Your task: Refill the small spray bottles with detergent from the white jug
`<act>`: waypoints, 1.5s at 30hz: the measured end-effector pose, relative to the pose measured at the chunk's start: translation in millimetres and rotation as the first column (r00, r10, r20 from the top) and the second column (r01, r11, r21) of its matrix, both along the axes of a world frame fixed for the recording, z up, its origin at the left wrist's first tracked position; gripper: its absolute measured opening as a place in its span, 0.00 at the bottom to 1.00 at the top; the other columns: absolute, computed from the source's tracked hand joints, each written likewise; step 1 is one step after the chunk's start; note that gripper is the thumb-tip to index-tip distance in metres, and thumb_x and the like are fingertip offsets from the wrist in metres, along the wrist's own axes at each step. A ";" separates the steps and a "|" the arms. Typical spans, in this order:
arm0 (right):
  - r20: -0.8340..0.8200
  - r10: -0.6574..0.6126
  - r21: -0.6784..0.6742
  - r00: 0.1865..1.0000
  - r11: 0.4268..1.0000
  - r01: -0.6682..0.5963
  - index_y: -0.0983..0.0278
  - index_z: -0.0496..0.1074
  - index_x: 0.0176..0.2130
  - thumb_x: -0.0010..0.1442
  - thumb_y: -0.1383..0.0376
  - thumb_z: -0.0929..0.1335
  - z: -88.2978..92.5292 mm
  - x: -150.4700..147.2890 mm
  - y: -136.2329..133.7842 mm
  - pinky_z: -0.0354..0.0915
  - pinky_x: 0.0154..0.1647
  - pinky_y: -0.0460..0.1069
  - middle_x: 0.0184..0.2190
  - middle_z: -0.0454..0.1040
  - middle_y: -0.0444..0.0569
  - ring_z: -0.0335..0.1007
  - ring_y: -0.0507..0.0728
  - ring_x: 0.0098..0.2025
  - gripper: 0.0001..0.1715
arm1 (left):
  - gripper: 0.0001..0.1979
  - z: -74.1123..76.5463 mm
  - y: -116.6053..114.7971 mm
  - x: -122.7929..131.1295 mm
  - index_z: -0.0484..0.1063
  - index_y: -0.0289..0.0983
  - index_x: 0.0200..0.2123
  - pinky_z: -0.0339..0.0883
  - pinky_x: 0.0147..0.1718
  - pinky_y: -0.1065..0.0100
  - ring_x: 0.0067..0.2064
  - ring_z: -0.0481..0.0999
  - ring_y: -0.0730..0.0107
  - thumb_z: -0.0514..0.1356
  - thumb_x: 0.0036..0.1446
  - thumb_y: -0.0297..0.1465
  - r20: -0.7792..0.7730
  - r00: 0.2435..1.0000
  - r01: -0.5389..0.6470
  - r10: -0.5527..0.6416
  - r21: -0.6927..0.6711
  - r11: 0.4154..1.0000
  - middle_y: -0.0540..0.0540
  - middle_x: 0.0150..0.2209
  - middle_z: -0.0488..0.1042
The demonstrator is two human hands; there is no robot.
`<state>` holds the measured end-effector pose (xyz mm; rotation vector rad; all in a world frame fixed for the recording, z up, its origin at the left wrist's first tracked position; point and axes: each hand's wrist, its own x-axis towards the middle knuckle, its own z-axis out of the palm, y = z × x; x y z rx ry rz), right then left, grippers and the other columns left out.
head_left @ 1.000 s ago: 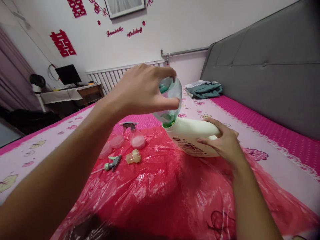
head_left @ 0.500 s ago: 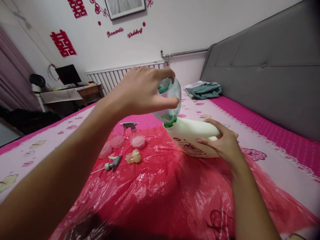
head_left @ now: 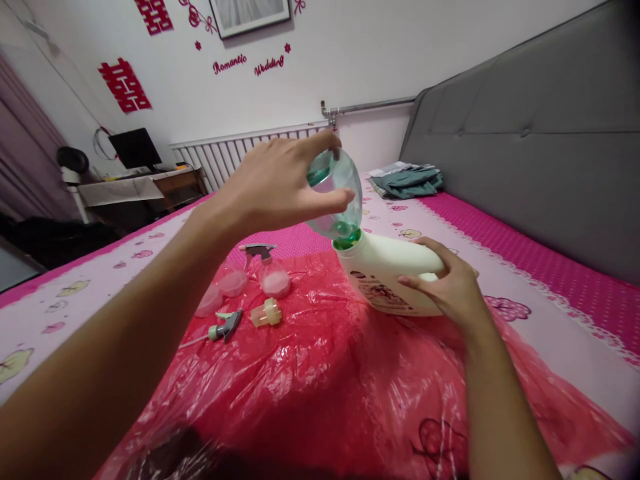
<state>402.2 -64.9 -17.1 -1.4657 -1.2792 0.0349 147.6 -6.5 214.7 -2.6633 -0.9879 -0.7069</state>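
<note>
Over the sheet (head_left: pixel 310 360) spread on the bed (head_left: pixel 85 313), I have the left hand (head_left: pixel 280 187) tipping a bottle (head_left: pixel 353 180) at the mouth of the jug (head_left: pixel 385 260) in the right hand (head_left: pixel 453 283). Left of the jug, a spray bottle (head_left: pixel 275 281) stands behind a sprayer head (head_left: pixel 228 326) and a fitting (head_left: pixel 267 313); farther back, clothes (head_left: pixel 410 181) lie near the headboard (head_left: pixel 530 100).

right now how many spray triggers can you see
2: a trigger atop the small upright bottle, a loose trigger lying on the red sheet; the left arm may hide more.
</note>
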 end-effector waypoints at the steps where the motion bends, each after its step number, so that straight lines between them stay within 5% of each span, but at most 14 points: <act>1: -0.031 0.002 -0.006 1.000 1.000 -0.002 0.55 0.76 0.54 0.48 0.44 0.79 -0.1 0.5 -0.2 0.66 0.57 0.61 0.49 0.80 0.48 0.74 0.66 0.51 0.38 | 0.32 0.4 0.4 -1.8 0.72 0.41 0.61 0.67 0.60 0.51 0.49 0.76 0.57 0.62 0.55 0.47 0.003 1.000 -0.001 0.001 -0.014 1.000 0.44 0.44 0.78; 7: -0.141 0.003 -0.018 0.990 1.000 -0.006 0.57 0.77 0.54 0.42 0.43 0.81 -1.9 3.3 -1.5 0.68 0.54 0.59 0.50 0.79 0.50 0.74 0.66 0.50 0.44 | 0.36 -10.5 11.4 -18.6 0.67 0.42 0.63 0.68 0.63 0.51 0.49 0.77 0.59 0.61 0.56 0.54 0.123 0.992 0.040 -0.016 -0.200 0.979 0.49 0.38 0.73; 15: -0.180 -0.083 -0.005 0.980 0.997 0.083 0.61 0.77 0.54 0.42 0.42 0.80 -3.1 3.9 -2.3 0.68 0.53 0.58 0.48 0.79 0.53 0.74 0.65 0.48 0.46 | 0.42 -58.3 17.1 -43.9 0.63 0.48 0.65 0.71 0.57 0.54 0.48 0.74 0.62 0.63 0.53 0.61 0.424 0.904 0.122 0.052 -0.373 0.920 0.45 0.51 0.74; 20: -0.208 -0.096 0.021 0.973 0.995 0.102 0.61 0.77 0.54 0.42 0.41 0.79 -5.0 4.9 -2.6 0.69 0.52 0.57 0.48 0.78 0.53 0.73 0.64 0.47 0.46 | 0.45 -97.5 11.7 -52.7 0.60 0.51 0.64 0.74 0.51 0.58 0.52 0.76 0.59 0.71 0.46 0.57 0.550 0.821 0.208 0.154 -0.540 0.815 0.43 0.57 0.73; 26: -0.226 -0.115 0.007 0.967 0.993 0.119 0.62 0.78 0.53 0.40 0.41 0.80 -5.3 5.7 -2.5 0.69 0.53 0.56 0.45 0.78 0.51 0.73 0.62 0.45 0.47 | 0.48 -136.2 7.0 -47.9 0.58 0.52 0.65 0.67 0.65 0.42 0.63 0.73 0.51 0.75 0.44 0.51 0.640 0.733 0.353 0.230 -0.647 0.676 0.41 0.62 0.71; 33: -0.284 -0.163 0.001 0.945 0.985 0.170 0.62 0.78 0.55 0.39 0.42 0.80 -8.8 8.8 -3.7 0.69 0.44 0.54 0.42 0.77 0.50 0.71 0.58 0.37 0.49 | 0.47 -165.5 0.0 -59.8 0.60 0.45 0.67 0.73 0.62 0.57 0.65 0.73 0.53 0.74 0.46 0.47 0.775 0.531 0.556 0.343 -0.624 0.549 0.39 0.67 0.68; 39: -0.394 -0.162 0.128 0.905 0.965 0.228 0.63 0.78 0.54 0.36 0.44 0.82 -3.6 2.5 -0.3 0.70 0.40 0.53 0.44 0.76 0.52 0.69 0.57 0.36 0.49 | 0.51 -213.0 -9.7 -104.9 0.60 0.48 0.67 0.73 0.59 0.63 0.66 0.73 0.55 0.77 0.41 0.42 0.788 0.411 0.594 0.459 -0.613 0.521 0.42 0.66 0.69; 45: -0.454 -0.157 0.165 0.877 0.952 0.256 0.63 0.74 0.57 0.42 0.40 0.79 -13.5 -19.3 13.3 0.69 0.42 0.52 0.44 0.74 0.52 0.69 0.56 0.39 0.51 | 0.46 -250.2 -15.8 -126.0 0.69 0.48 0.61 0.77 0.56 0.60 0.63 0.76 0.52 0.76 0.36 0.45 0.745 0.306 0.784 0.593 -0.550 0.287 0.43 0.64 0.73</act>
